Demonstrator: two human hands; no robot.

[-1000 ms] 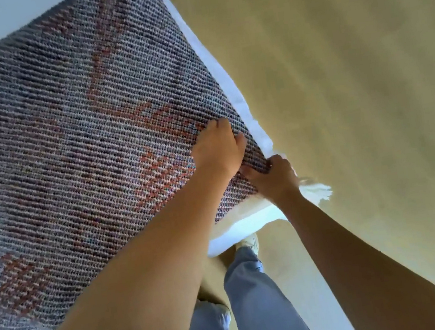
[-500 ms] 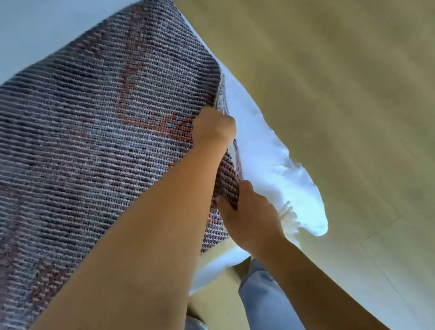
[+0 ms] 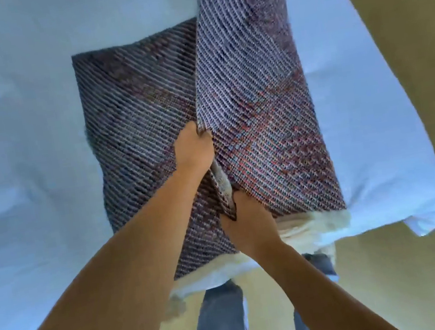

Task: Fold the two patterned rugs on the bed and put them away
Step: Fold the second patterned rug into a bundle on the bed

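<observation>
Head view: one rug (image 3: 260,117) on the bed (image 3: 25,136). Both the left hand (image 3: 195,151) and right hand (image 3: 247,225) grip its edge, fingers curled tight.

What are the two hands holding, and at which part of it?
The patterned rug, by its lifted edge. The left-hand grip pinches that edge farther up; the right-hand grip takes the edge's near corner.
</observation>
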